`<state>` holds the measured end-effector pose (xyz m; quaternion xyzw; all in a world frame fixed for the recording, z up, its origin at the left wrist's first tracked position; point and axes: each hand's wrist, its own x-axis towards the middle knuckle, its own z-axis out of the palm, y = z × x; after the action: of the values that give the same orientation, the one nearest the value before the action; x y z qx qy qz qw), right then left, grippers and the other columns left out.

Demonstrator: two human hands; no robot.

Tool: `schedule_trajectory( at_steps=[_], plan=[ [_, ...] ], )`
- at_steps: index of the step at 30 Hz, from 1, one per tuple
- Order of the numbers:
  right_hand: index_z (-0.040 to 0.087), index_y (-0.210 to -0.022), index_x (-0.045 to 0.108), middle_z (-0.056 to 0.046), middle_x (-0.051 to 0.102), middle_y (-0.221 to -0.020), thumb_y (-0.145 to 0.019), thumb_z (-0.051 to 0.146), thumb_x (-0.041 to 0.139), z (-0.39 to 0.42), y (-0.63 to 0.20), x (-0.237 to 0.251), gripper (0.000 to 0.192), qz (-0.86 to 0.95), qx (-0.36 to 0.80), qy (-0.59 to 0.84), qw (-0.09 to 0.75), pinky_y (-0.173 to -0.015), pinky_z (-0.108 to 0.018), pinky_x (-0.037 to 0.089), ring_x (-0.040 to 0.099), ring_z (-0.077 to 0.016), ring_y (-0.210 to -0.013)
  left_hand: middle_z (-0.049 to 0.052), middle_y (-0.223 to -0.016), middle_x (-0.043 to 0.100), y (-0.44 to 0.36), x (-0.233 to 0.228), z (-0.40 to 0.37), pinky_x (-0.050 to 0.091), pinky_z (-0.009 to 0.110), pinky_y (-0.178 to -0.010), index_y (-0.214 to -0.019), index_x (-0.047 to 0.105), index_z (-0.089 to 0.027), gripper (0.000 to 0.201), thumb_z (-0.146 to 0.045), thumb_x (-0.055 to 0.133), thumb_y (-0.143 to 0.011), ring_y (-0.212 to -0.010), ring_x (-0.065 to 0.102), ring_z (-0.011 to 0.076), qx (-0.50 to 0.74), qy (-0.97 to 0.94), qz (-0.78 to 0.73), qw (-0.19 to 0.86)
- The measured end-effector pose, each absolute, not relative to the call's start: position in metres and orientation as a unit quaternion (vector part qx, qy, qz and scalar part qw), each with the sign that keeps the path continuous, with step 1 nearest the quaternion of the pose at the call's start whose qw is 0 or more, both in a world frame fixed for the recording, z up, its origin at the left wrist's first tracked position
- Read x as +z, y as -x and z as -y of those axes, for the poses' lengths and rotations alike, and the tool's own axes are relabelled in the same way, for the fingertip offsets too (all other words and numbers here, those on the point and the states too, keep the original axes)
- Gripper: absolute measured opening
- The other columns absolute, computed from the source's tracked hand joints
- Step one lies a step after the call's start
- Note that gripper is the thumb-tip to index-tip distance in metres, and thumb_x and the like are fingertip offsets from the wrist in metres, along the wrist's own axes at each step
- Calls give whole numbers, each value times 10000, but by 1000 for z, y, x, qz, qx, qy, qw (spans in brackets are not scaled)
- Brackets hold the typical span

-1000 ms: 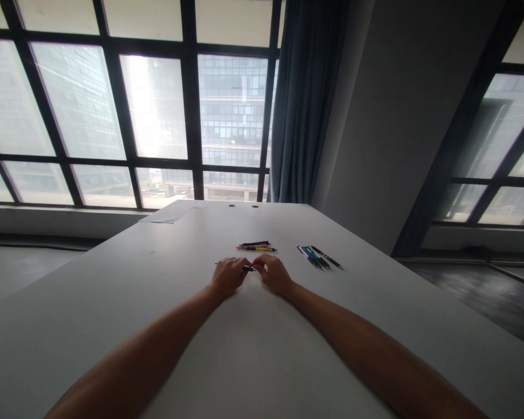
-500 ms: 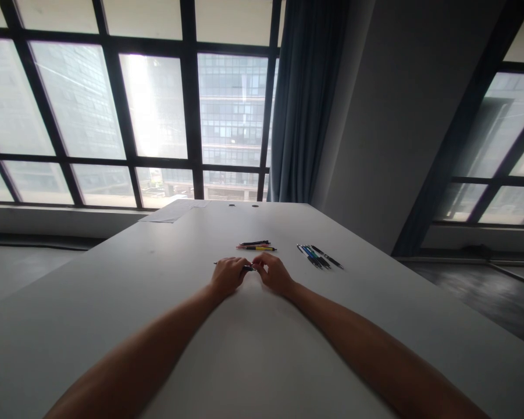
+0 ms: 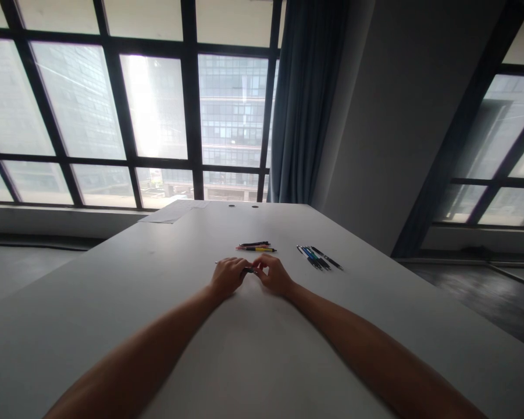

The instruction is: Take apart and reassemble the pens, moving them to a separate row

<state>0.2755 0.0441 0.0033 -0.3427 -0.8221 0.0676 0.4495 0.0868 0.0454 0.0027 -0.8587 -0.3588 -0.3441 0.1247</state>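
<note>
Holding: both hands meet over a dark pen (image 3: pixel 248 269) low over the white surface (image 3: pixel 157 279), with forearms stretched forward.
Left hand: the left hand (image 3: pixel 227 276) is curled around the pen's left part, fingers closed on the barrel; a thin tip pokes out to the left of the knuckles, so the hand seems to steady the body of the pen.
Right hand: the right hand (image 3: pixel 275 274) pinches the pen's right end between thumb and fingertips, the wrist resting on the surface; the grip looks suited to twisting or pulling that end, though the detail is too small to be sure.
Pen position: it lies roughly level and crosswise, bridging the small gap between the two hands, just above or on the surface; I cannot tell which.
Nearby pile: a small bundle of pens (image 3: pixel 256 246), black, red and yellow, lies just beyond the hands, laid parallel.
Second pile: another group of pens with blue and green barrels (image 3: pixel 318 256) lies to the right, apart from the first bundle, fanned at a slant; the two groups are kept separate.
Far end: a sheet of paper (image 3: pixel 174 212) lies at the far edge near the window (image 3: pixel 152 110), beside a grey curtain (image 3: pixel 303 99).
</note>
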Motion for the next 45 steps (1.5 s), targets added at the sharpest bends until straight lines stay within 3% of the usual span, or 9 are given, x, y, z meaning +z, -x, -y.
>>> schedule_trajectory(
  at_steps=[6, 9, 15, 26, 33, 37, 41, 45],
  plan=[
    [174, -787, 648, -20, 618, -760, -785, 167, 614, -46, -276, 3, 35, 818, 78, 349, 450, -643, -245, 454, 556, -124, -651, 35, -874, 730, -86, 5, -43, 489, 287, -721, -947, 665, -220, 158, -285, 530, -897, -801, 675, 187, -318, 861, 381, 112],
    [173, -773, 663, -24, 622, -799, -768, 175, 626, -59, -291, 3, 38, 794, 50, 427, 430, -675, -246, 453, 560, -121, -662, 42, -948, 728, -87, 5, -42, 498, 310, -744, -1006, 645, -223, 181, -322, 565, -878, -844, 676, 206, -309, 851, 411, 103],
    [179, -757, 710, -57, 632, -951, -727, 214, 655, -89, -340, -1, 73, 708, -17, 623, 332, -806, -256, 424, 582, -159, -838, 47, -977, 723, -91, 6, -40, 496, 324, -785, -1011, 624, -216, 197, -348, 547, -888, -883, 668, 210, -282, 848, 441, 79],
    [215, -816, 723, -61, 643, -1060, -778, 323, 610, -88, -341, -1, 161, 678, -28, 688, 259, -867, -283, 376, 552, -207, -1018, 38, -961, 713, -92, 7, -39, 481, 327, -778, -984, 609, -228, 170, -350, 546, -883, -882, 659, 214, -268, 842, 463, 65],
    [193, -889, 708, -71, 650, -1072, -766, 220, 566, -89, -341, 0, 190, 673, -7, 691, 263, -872, -285, 372, 549, -210, -1017, 48, -1012, 695, -91, 6, -40, 482, 321, -780, -1020, 609, -223, 211, -359, 548, -870, -919, 645, 213, -249, 835, 488, 55],
    [167, -923, 680, -87, 657, -1032, -765, 138, 532, -87, -340, 3, 219, 673, -16, 670, 313, -858, -310, 382, 564, -220, -984, 61, -1016, 689, -91, 6, -41, 482, 333, -768, -1047, 611, -210, 310, -455, 511, -884, -915, 640, 226, -253, 833, 489, 52],
    [153, -961, 637, -77, 649, -968, -824, 172, 522, -71, -321, 5, 179, 736, -75, 547, 391, -857, -324, 381, 571, -203, -919, 70, -989, 690, -92, 7, -39, 474, 323, -748, -1021, 632, -203, 393, -526, 440, -907, -899, 642, 223, -259, 832, 487, 62],
    [175, -998, 623, -70, 652, -972, -916, 209, 465, -51, -288, 4, 181, 823, -59, 405, 394, -864, -327, 377, 574, -196, -958, 68, -908, 687, -93, 10, -37, 458, 301, -717, -941, 653, -198, 402, -460, 349, -959, -846, 645, 204, -246, 833, 490, 78]
  ],
)
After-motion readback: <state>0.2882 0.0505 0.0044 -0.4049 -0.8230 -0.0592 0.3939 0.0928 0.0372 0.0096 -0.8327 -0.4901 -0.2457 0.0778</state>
